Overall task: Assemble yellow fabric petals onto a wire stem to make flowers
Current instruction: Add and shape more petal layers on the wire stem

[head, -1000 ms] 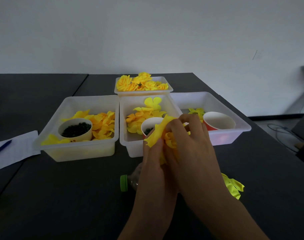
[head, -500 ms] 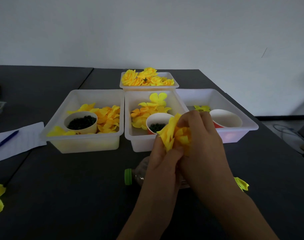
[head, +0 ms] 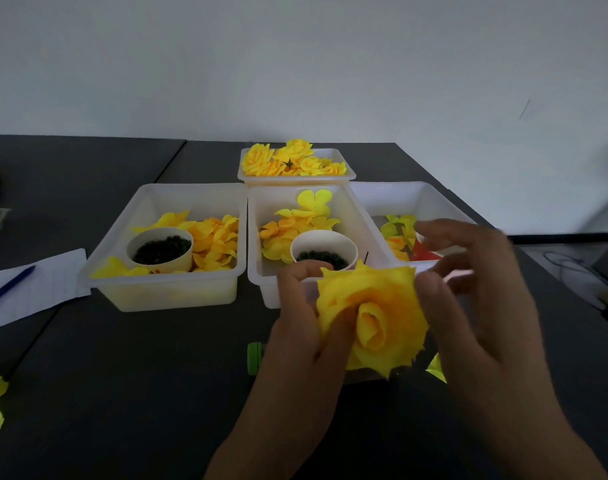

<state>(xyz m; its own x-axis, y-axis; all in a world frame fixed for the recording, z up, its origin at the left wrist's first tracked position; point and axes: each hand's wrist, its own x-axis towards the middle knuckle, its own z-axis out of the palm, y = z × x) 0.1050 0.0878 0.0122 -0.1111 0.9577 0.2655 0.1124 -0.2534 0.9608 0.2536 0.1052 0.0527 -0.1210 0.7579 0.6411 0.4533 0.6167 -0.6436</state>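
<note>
Now flower (head: 375, 317) is gripped by left hand (head: 306, 327), right hand (head: 469, 289) spread loose beside it; petals seem layered, fluffing likely needed next.

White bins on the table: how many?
4. Left bin with petals and a cup; middle bin; right bin, partly behind the right hand; back bin of finished flowers. None seem hidden.

A plain pale wall (head: 295, 64) is filling the upper half, dim light is lying over two dark tables (head: 122, 375) meeting at a seam (head: 172, 161) toward the far left corner
</note>
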